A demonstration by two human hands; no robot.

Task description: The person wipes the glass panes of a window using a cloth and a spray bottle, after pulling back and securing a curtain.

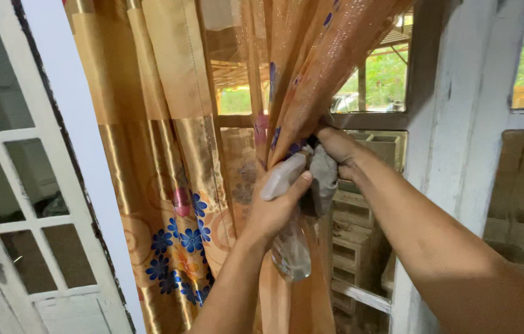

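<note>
While both forearms reach up and forward from the bottom of the head view, the hands meet at the gathered curtain (311,80) in front of the window (373,86).

Left hand (274,207): forearm rises steeply from bottom centre, wrist straight, back of hand toward the camera. Fingers are wrapped round the neck of a clear spray bottle (289,247); thumb lies along the side of the white nozzle head, tip near its rear. Bottle hangs roughly upright below the fist, body in front of the lower curtain fold.

Right hand (336,148): forearm comes in from the lower right on a diagonal, wrist slightly bent down. Fingers are closed on the bunched curtain fabric and on a grey cloth (323,179), which hangs below the fist, just beside the bottle's nozzle. Can't tell whether cloth and nozzle touch.

Curtain: orange-gold, shiny, blue and pink flowers near the lower left; pulled into a tight bunch at the right hand, loose panel hanging to the left.

Surroundings: white window frame (453,124) right of the hands, white glazed door (21,185) at far left, stacked wooden crates (351,247) behind the glass.
</note>
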